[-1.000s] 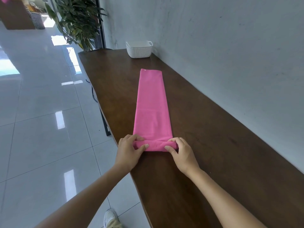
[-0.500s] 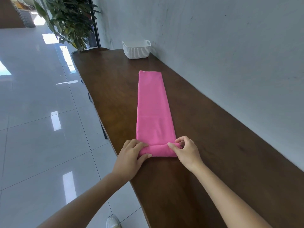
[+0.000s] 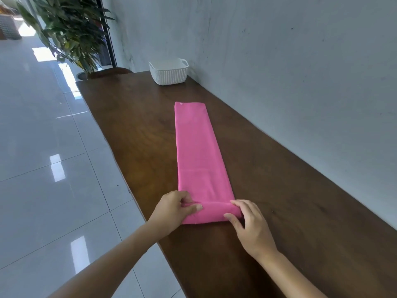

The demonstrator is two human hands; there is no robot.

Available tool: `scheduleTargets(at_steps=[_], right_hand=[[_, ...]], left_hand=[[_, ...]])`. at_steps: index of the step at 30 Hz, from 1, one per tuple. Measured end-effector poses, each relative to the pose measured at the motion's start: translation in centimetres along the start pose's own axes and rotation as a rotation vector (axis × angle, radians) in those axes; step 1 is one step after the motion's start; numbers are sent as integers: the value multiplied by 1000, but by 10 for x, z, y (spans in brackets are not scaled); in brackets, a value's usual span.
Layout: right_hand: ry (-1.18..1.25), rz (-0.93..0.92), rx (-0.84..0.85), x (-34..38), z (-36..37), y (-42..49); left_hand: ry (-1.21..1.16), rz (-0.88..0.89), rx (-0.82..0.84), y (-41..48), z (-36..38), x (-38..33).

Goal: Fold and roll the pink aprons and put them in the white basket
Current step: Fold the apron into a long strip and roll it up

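Pale grey plastered wall (image 3: pixel 290 61) ran along the right side and glossy white tiled floor (image 3: pixel 43 190) filled the left. Long dark brown wooden table (image 3: pixel 300 211) sat against the wall and stretched away from the camera. Green leafy potted plant (image 3: pixel 71 33) stood past the table's far left corner. Pink fabric apron (image 3: pixel 197 151) lay on the tabletop, folded into a long narrow strip running lengthwise along the table. I saw its near end wound into a short roll, with the rest of the strip flat on the wood. White ribbed plastic basket (image 3: pixel 169 75) with side handles stood at the table's far end, just beside the wall and well apart from the apron's far edge. I couldn't see the basket's bottom from this angle. Left hand (image 3: pixel 171 211) gripped the roll's left end, thumb laid along the top and fingers curled over the far side. Right hand (image 3: pixel 251 226) gripped the roll's right end, fingers curled over the top and thumb pressed against the near side. Both forearms reached in from the bottom of the view. Small pale round dot (image 3: pixel 181 103) sat at the apron's far left corner; I couldn't tell what it was.
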State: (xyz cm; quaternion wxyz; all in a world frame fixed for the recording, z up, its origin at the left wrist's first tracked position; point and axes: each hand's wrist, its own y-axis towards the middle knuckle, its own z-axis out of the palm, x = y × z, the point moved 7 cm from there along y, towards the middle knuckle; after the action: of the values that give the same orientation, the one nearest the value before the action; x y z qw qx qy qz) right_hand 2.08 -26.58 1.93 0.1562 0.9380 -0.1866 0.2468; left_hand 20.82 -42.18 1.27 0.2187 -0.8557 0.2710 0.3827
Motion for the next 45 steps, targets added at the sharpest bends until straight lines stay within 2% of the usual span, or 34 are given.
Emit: scheduleTargets(at_steps=[3,6,12,17,21,28,36,39,41,43,45], right_hand=[[31,84,7,-2,3,10],[41,140,5,-1,6,17],[87,331,55,1,2,34],[55,412,15,0,1,44],[38,419,-21,5,-1,45],[69,289,47,17,3,39],[54,236,113,23,14,42],[68,268,115,26,22,52],[102,299,100,27,23,59],[108,340,96,27,23,66],[73,386,112,26,21,73]], left_hand=[[59,5,-126,5,-10,-3],[103,99,-186,3,-16,-11],[142,345,-66,-2,-11,-8],[144,404,-98,5,-16,-7],[84,312,-143,12,-17,-7],[77,127,-120,24,-19,-3],[-13,-96,73,43,-35,25],[20,-119,-5,44,-42,29],[82,-61,-119,38,-49,23],[126,87,-217,30,-54,13],[183,235,-246,23,-53,3]])
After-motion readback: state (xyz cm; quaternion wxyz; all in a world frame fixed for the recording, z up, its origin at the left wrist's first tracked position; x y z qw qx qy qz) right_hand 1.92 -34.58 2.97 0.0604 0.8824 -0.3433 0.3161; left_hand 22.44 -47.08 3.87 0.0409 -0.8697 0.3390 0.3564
